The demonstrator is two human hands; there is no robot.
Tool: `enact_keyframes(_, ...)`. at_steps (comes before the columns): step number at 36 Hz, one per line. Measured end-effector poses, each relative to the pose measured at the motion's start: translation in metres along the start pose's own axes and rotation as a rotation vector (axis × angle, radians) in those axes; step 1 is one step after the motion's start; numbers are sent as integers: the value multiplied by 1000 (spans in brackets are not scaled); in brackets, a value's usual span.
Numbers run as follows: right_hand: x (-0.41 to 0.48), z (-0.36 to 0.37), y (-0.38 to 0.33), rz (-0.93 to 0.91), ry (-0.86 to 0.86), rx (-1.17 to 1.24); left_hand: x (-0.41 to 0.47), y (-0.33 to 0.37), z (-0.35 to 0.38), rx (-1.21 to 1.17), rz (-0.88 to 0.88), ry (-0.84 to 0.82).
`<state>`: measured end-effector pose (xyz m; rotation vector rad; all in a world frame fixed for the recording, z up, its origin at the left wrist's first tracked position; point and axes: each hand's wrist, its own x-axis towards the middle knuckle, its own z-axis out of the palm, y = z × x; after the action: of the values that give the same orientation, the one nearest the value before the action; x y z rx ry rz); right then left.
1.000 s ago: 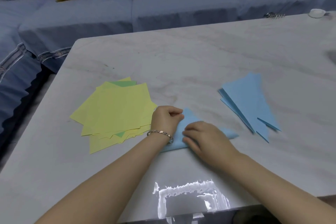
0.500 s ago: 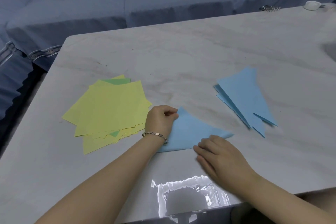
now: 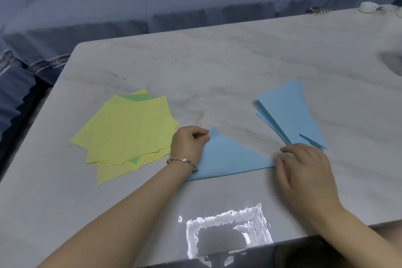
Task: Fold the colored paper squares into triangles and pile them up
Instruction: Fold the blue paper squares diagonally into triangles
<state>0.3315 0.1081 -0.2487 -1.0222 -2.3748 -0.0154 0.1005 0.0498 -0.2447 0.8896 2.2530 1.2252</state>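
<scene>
Triangle (image 3: 228,156) — left hand (image 3: 188,144) at apex, right hand (image 3: 304,169) on right tip

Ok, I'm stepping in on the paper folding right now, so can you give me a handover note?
Left hand: fingers curled, holding down the left side of the blue triangle on the table.
Right hand: fingers flat, pressing the triangle's right tip.
Done: a pile of blue triangles lies to the right.
Left: put this triangle on the pile, then fold the stack of yellow and green squares on the left.
</scene>
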Motion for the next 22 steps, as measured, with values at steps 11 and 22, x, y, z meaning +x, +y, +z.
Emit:
enact_keyframes(11, -1, 39, -55, -243, -204, 233, 1, 3, -7, 135, 77, 11)
enact_keyframes(22, -8, 40, -50, -244, -258, 257, -71, -41, -25, 712, 933, -249)
